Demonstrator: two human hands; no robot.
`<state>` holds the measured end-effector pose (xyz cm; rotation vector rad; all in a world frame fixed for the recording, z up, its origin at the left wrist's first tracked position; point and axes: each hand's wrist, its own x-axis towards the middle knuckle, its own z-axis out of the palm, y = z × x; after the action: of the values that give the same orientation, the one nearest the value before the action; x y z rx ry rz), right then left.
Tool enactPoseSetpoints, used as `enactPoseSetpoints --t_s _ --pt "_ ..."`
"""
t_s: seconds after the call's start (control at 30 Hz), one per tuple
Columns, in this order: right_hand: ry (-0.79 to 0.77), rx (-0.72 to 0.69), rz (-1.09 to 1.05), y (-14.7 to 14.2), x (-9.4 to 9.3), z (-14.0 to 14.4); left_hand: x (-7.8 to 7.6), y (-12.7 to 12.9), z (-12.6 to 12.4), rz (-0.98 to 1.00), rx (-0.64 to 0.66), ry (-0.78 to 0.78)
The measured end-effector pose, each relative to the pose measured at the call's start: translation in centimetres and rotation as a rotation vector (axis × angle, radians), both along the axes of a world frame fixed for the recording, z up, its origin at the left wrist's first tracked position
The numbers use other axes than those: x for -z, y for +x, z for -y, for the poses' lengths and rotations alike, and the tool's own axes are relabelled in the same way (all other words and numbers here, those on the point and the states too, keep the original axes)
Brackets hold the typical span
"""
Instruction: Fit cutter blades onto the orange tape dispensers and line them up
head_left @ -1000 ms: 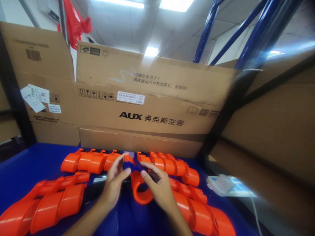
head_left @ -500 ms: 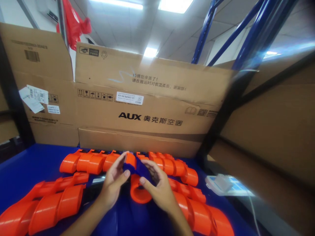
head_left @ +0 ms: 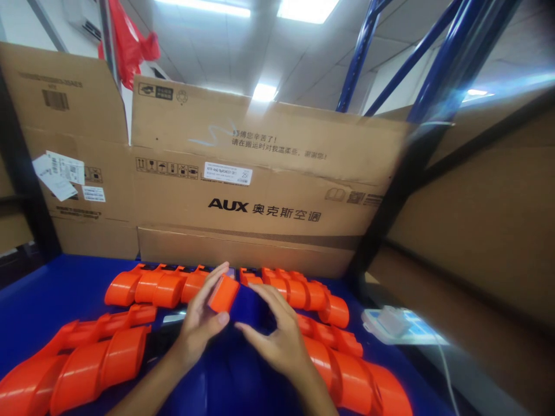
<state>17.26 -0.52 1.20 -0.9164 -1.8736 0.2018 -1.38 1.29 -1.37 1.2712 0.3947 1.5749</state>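
My left hand (head_left: 202, 323) is closed on the orange end of an orange-and-blue plastic part (head_left: 224, 293), thumb on the near side and fingers behind. Tilted between my hands, the part shows a dark blue rounded section toward the right. My right hand (head_left: 277, 326) curls round that blue section, fingers over its top and thumb below. The blue blends with the blue surface underneath, so its lower outline is hard to make out. Orange curved plastic parts (head_left: 124, 352) lie in rows to the left, with more orange parts (head_left: 342, 370) on the right.
A blue surface (head_left: 82, 277) carries the rows. Behind stands a printed cardboard sheet (head_left: 260, 190), with blue rack posts (head_left: 359, 58) above it. On the right lie a white power strip (head_left: 403, 326) and its cable. A dark object is partly hidden behind my left forearm.
The part has turned between my hands: its orange end now tilts left, and the orange ring that showed below is out of sight. My right thumb has shifted left and slightly down.
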Motion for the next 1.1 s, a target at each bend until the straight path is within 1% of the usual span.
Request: enactPoseSetpoints --t_s 0.07,0.13,0.3,0.37,0.57,0.83,1.1 --pt "0.091 0.034 0.06 0.1 0.3 -0.2 -0.1 0.0 -0.1 -0.072 -0.091 0.022" --pt "0.164 0.07 0.119 0.1 0.5 -0.3 -0.2 0.0 -0.2 -0.108 -0.152 0.004" --pt "0.256 0.119 0.218 -0.1 1.1 -0.4 -0.3 0.2 -0.1 -0.081 -0.244 -0.079" --pt "0.279 0.124 0.23 -0.1 1.3 -0.4 -0.3 0.2 0.0 -0.068 -0.254 -0.096" --pt "0.328 0.131 0.255 -0.3 1.4 -0.2 -0.3 0.3 0.3 -0.075 -0.242 -0.06" --pt "0.327 0.13 0.272 -0.3 1.2 -0.1 0.2 0.3 0.0 -0.065 -0.246 -0.106" --pt "0.325 0.126 0.282 -0.3 1.2 -0.1 0.4 0.3 -0.1 -0.055 -0.264 -0.113"
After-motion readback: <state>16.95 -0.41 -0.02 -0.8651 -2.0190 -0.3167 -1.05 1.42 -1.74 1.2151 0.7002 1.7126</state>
